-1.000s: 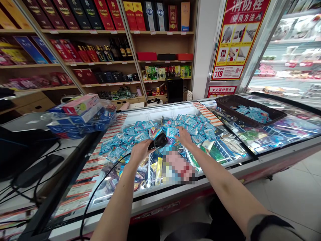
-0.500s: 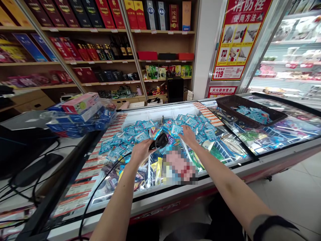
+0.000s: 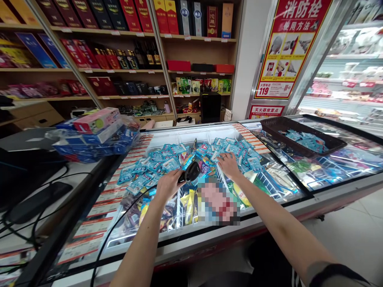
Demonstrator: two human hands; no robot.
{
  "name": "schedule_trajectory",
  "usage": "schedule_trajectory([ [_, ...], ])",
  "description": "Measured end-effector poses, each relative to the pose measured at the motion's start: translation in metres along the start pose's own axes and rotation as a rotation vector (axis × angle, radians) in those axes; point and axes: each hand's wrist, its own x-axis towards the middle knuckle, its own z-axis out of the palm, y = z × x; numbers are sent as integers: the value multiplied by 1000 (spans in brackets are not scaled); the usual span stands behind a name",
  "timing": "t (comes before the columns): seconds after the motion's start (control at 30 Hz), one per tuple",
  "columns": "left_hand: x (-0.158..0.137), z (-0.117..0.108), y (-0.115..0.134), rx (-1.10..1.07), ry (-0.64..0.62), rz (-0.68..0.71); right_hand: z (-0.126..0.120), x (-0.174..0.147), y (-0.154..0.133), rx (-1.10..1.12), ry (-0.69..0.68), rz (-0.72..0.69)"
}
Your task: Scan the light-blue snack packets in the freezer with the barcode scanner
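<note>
A black handheld barcode scanner (image 3: 191,172) is gripped by its handle in my left hand (image 3: 168,184), its head tilted toward the middle of the freezer's glass top. Its cable (image 3: 128,208) trails down to the lower left. My right hand (image 3: 229,165) reaches over the glass with fingers stretched out, palm down on a spread of flat blue packets (image 3: 250,161). More blue packets (image 3: 152,166) lie heaped to the left, behind and beside the scanner. Whether a packet lies under my right fingers is hidden.
A dark brown tray (image 3: 332,148) with blue packets sits on the glass at the right. Plastic-wrapped boxes (image 3: 98,137) are stacked at the left, near a black computer mouse-like device and cables (image 3: 44,203). Shelves (image 3: 197,38) of boxed goods stand behind the chest freezer (image 3: 179,248).
My right hand has let go of the blue packet it held by the edge and now lies spread over the right-hand packets. My left hand keeps the scanner almost in place.
</note>
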Motion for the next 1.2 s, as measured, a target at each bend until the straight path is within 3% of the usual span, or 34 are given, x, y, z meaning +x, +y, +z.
schedule_trajectory([
  [0.27,-10,4,-11,11,50,19,5,15,-16,-84,24,125],
  [0.47,-14,8,-13,21,67,-11,12,15,-6,-16,20,225],
  [0.87,-9,11,-11,18,67,-25,10,16,0,95,34,254],
  [1.0,-7,11,-13,24,56,-30,10,19,-2,107,42,195],
  [1.2,-3,14,-21,19,27,-26,24,39,-12,204,-21,-87],
])
